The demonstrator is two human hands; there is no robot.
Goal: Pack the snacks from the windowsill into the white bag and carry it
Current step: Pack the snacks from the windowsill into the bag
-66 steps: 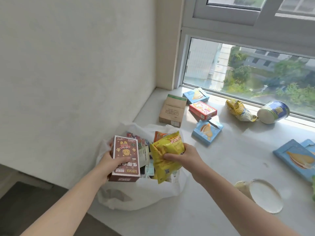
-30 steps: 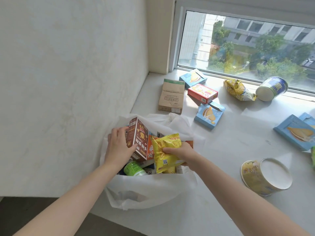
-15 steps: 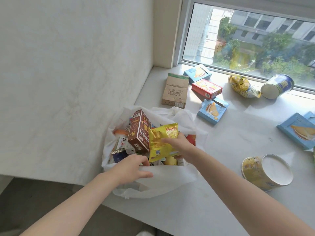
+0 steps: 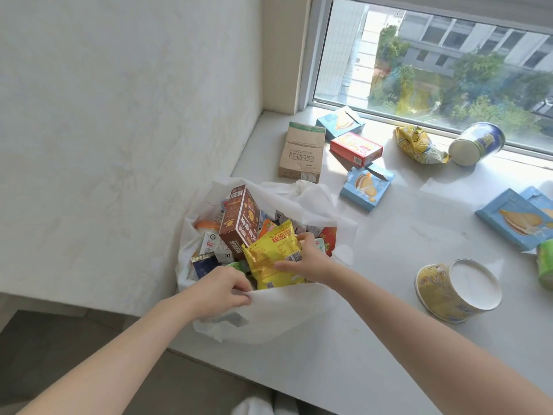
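Gripping the yellow packet [image 4: 273, 259], the right hand [image 4: 308, 260] sits over the white bag [image 4: 284, 313].

I find the bag [image 4: 269, 319] at the near left end of the windowsill [image 4: 389, 295], beside the wall [image 4: 119, 115]. In it a tall box [image 4: 239, 223] stands left of a packet [image 4: 269, 265]. My left hand [image 4: 218, 290] pinches the bag's near rim; my right hand [image 4: 311, 262] holds the packet. Beyond the bag lies a flat carton [image 4: 302, 152], a small box [image 4: 356, 148] just right of it. A tub [image 4: 454, 292] lies near right, a can [image 4: 475, 143] far right.
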